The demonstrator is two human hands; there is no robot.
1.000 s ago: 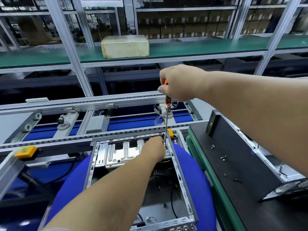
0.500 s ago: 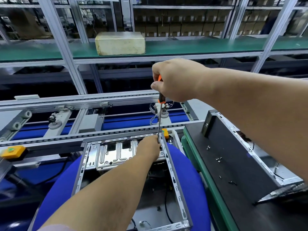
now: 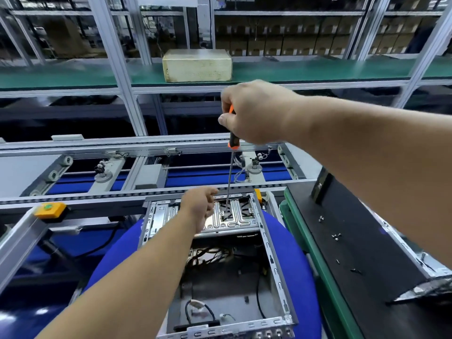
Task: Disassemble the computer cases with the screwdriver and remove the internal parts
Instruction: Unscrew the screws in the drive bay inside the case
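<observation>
The open computer case (image 3: 220,277) lies on a round blue pad (image 3: 300,265), its far end against the conveyor rail (image 3: 97,194). The right hand (image 3: 254,113) is wrapped around the orange handle of the screwdriver (image 3: 231,167), whose long shaft stands nearly upright with its tip down on the metal bracket (image 3: 232,216) inside the case. The left hand (image 3: 199,206) rests at that bracket with fingers loosely curled; whether it pinches anything I cannot tell. Loose screws (image 3: 336,236) lie on the black panel (image 3: 354,241) to the right.
</observation>
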